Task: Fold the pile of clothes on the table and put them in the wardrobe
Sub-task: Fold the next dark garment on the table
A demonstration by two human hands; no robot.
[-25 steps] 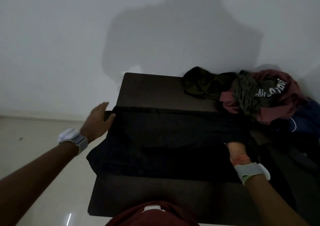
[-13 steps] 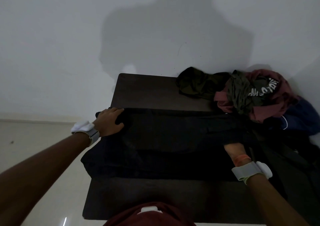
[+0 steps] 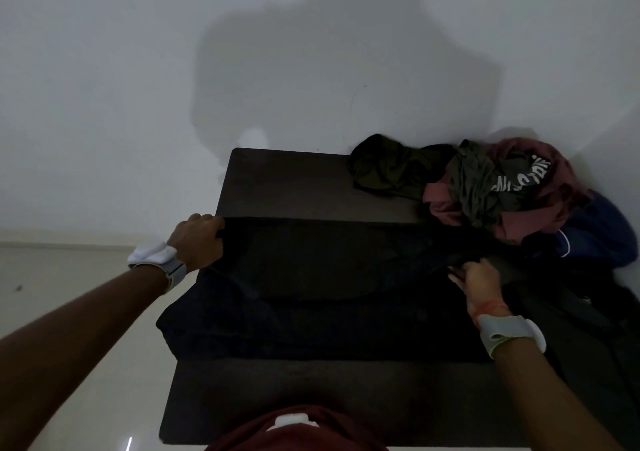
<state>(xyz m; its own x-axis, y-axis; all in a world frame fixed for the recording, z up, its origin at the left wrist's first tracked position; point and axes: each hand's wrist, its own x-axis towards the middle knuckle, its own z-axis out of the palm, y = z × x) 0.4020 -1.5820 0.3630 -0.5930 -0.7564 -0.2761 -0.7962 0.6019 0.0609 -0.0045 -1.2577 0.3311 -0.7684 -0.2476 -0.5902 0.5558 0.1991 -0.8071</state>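
A black garment [image 3: 329,277] lies flat across the middle of the dark table [image 3: 287,180] and hangs a little over the edge at 9 o'clock. The left hand [image 3: 197,239] grips its far corner at 9 o'clock, fingers curled over the cloth. The right hand [image 3: 479,282] holds the other end at 3 o'clock, fingers bunching the cloth. The pile of clothes [image 3: 502,187] sits at 2 o'clock, by the wall.

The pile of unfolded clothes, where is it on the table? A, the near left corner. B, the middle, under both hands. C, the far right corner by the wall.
C: the crumpled pile lies at the far right corner of the table, against the wall, beyond the spread black garment.
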